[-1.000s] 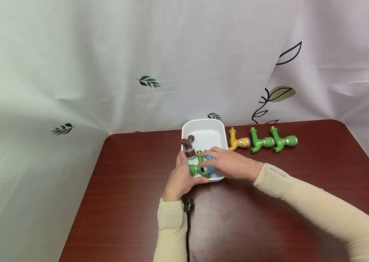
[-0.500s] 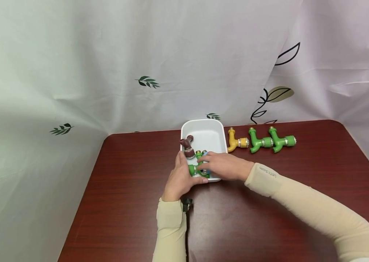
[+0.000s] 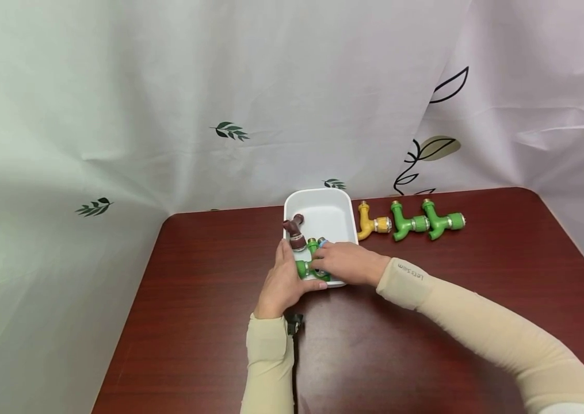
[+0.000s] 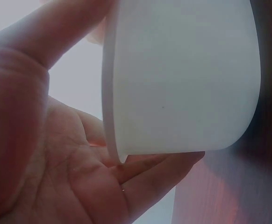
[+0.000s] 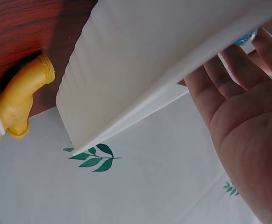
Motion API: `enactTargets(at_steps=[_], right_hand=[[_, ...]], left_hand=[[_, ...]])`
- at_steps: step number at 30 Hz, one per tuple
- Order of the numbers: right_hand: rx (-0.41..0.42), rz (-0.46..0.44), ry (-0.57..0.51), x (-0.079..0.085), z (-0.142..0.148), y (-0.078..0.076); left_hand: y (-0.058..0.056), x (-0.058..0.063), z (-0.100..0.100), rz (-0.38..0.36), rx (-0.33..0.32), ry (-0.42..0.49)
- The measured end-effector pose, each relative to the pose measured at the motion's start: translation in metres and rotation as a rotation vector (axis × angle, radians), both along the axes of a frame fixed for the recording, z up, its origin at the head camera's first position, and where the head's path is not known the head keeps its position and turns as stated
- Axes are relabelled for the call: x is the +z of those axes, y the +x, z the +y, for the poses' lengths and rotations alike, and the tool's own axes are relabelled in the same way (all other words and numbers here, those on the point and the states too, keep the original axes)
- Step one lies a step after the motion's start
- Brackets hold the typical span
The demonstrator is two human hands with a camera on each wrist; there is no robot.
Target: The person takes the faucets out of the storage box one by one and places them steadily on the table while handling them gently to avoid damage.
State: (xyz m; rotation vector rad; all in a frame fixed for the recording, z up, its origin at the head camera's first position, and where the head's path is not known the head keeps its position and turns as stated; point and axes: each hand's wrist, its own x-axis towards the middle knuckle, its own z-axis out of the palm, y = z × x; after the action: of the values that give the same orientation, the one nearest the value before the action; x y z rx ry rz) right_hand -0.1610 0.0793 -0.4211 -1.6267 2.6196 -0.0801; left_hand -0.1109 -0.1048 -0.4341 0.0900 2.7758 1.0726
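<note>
A white plastic tray (image 3: pixel 329 214) stands by the table's back edge. At its front left corner, my left hand (image 3: pixel 278 284) holds it, thumb along the front and fingers against the side wall (image 4: pixel 182 84). Inside lie a brown tap (image 3: pixel 296 234) and, nearer me, a green tap (image 3: pixel 302 268). My right hand (image 3: pixel 348 262) reaches over the right rim, its fingers around a blue tap (image 3: pixel 323 242) beside the green one. Most of the blue tap is hidden by that hand; a bit of blue (image 5: pixel 245 38) shows at the fingers in the right wrist view.
Right of the tray, a yellow tap (image 3: pixel 365 222) and two green taps (image 3: pixel 401 221) (image 3: pixel 438 221) lie in a row on the dark red wooden table (image 3: pixel 209 276). A pale curtain (image 3: pixel 250 167) with leaf prints hangs behind. A black cable (image 3: pixel 295 345) runs beside the left forearm.
My right hand has moved slightly left and down into the tray with the blue tap, now covering more of it. The left hand stays at the tray's corner. The head view has shifted slightly.
</note>
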Motion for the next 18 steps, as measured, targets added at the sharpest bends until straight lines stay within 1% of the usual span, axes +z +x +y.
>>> enactTargets(at_steps=[5, 11, 14, 18], right_hand=[[-0.006, 0.03, 0.003, -0.0001, -0.0008, -0.0012], [0.002, 0.042, -0.011, 0.0012, 0.002, -0.0024], [-0.003, 0.025, -0.027, 0.002, 0.0039, -0.0024], [-0.008, -0.023, -0.058, 0.004, 0.0069, -0.003]], left_hand=[[-0.0003, -0.0002, -0.0002, 0.0, 0.001, 0.0], [-0.0004, 0.0005, -0.0005, 0.009, -0.001, 0.003], [-0.0002, 0.0001, -0.0009, 0.01, -0.001, 0.003], [0.0009, -0.0005, -0.0014, 0.014, 0.0, 0.001]])
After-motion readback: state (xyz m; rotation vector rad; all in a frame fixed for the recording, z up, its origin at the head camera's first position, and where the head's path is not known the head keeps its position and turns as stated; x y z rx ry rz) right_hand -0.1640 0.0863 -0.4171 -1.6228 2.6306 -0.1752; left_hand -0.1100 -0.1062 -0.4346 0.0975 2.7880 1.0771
